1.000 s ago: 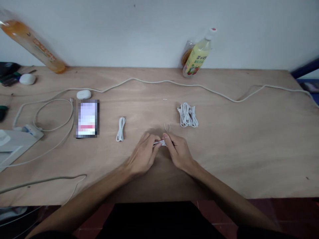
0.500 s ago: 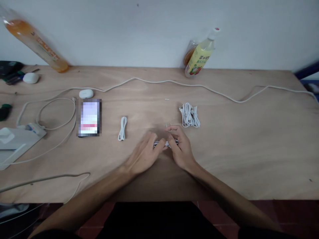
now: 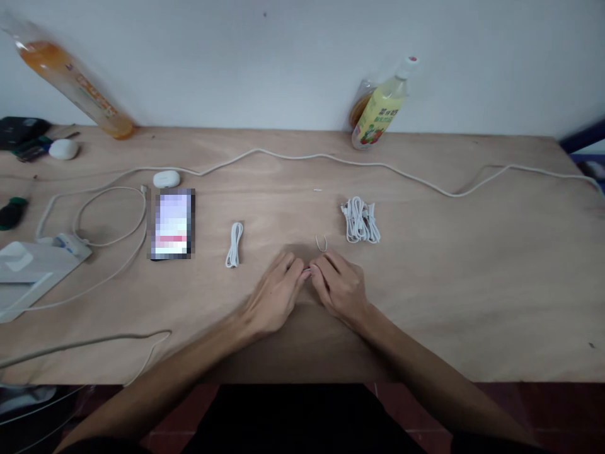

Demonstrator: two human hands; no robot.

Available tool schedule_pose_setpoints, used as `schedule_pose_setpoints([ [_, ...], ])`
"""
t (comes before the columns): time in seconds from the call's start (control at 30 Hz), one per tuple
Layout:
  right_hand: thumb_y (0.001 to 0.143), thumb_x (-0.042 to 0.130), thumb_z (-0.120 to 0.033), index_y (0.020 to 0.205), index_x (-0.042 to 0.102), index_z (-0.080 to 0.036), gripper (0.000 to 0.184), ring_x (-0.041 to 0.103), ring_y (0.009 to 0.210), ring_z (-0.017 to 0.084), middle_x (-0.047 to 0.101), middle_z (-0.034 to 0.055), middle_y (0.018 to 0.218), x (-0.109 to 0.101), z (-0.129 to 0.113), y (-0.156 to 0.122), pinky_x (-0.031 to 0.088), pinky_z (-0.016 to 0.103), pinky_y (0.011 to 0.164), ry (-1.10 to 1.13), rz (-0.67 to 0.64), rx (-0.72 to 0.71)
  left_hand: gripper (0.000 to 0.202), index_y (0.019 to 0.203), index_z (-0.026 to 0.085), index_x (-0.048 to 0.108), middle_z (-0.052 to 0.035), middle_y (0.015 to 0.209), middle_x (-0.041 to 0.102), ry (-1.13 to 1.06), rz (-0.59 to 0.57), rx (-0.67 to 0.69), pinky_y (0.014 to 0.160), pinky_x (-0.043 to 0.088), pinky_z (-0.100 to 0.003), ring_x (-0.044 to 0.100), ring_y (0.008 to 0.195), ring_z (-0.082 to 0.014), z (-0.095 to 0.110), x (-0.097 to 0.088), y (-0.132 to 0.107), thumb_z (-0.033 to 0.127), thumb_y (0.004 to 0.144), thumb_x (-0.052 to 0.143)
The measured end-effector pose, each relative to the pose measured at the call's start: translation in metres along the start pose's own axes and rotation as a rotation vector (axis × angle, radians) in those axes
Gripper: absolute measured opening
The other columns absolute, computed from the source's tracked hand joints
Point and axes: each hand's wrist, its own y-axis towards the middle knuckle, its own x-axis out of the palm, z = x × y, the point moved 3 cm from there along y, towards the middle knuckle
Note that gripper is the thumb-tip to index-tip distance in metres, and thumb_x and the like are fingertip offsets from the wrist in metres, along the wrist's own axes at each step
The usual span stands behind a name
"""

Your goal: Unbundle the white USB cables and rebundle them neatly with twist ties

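My left hand [image 3: 276,293] and my right hand [image 3: 341,284] meet near the middle of the table, both closed round a bundled white cable [image 3: 307,270]. Only a sliver of it shows between the fingertips; the rest is hidden in my fingers. Just beyond my right hand lies a thin, U-shaped twist tie [image 3: 321,244]. To the left rests a folded white cable [image 3: 234,244], apart from my left hand. A pile of several coiled white cables [image 3: 360,220] lies beyond my right hand, to the right.
A small white strip [image 3: 317,190] lies farther back. One long white cord [image 3: 331,156] crosses the table. At left are a phone [image 3: 174,224], a white earbud case [image 3: 166,180] and a power strip [image 3: 42,271]. An orange bottle [image 3: 78,91] and a yellow-labelled bottle [image 3: 380,113] lean on the wall.
My fingers have closed further over the bundled cable, which is now mostly covered. My right fingers have drawn back from the twist tie, which now lies uncovered on the table.
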Motion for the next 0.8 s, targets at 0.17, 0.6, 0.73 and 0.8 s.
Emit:
schedule_pose_setpoints([
  [0.17, 0.108, 0.052, -0.018, 0.066, 0.056, -0.023, 0.043, 0.042, 0.055, 0.016, 0.053, -0.0004, 0.062, -0.002, 0.003, 0.000, 0.031, 0.036, 0.055, 0.000, 0.047, -0.042, 0.035, 0.089, 0.024, 0.049, -0.0016, 0.085, 0.060, -0.261, -0.065, -0.027, 0.074, 0.050, -0.036, 0.057, 0.076, -0.0198, 0.005, -0.002, -0.002, 0.031, 0.119, 0.031],
  [0.6, 0.113, 0.042, -0.031, 0.059, 0.045, -0.023, 0.054, 0.038, 0.045, 0.012, 0.045, -0.0032, 0.050, 0.007, 0.003, -0.001, 0.030, 0.029, 0.049, 0.276, -0.020, 0.322, 0.031, 0.112, 0.016, 0.070, -0.0093, 0.095, 0.066, 0.447, 0.140, 0.304, 0.076, 0.048, -0.038, 0.057, 0.086, -0.0240, 0.007, -0.004, -0.003, 0.023, 0.116, 0.040],
  [0.73, 0.115, 0.039, -0.041, 0.059, 0.042, -0.023, 0.059, 0.040, 0.046, 0.012, 0.042, -0.0034, 0.050, 0.008, 0.006, -0.003, 0.030, 0.026, 0.047, 0.363, -0.071, 0.432, 0.022, 0.125, 0.019, 0.070, -0.0155, 0.120, 0.068, 0.546, 0.149, 0.286, 0.086, 0.049, -0.042, 0.056, 0.096, -0.0271, 0.006, -0.003, -0.006, 0.024, 0.112, 0.054],
  [0.8, 0.114, 0.039, -0.045, 0.060, 0.043, -0.023, 0.059, 0.041, 0.048, 0.013, 0.042, -0.0032, 0.051, 0.010, 0.007, -0.004, 0.032, 0.026, 0.047, 0.423, -0.118, 0.485, 0.021, 0.122, 0.020, 0.071, -0.0154, 0.126, 0.067, 0.568, 0.172, 0.307, 0.089, 0.048, -0.042, 0.055, 0.099, -0.0275, 0.006, -0.003, -0.008, 0.016, 0.109, 0.055],
])
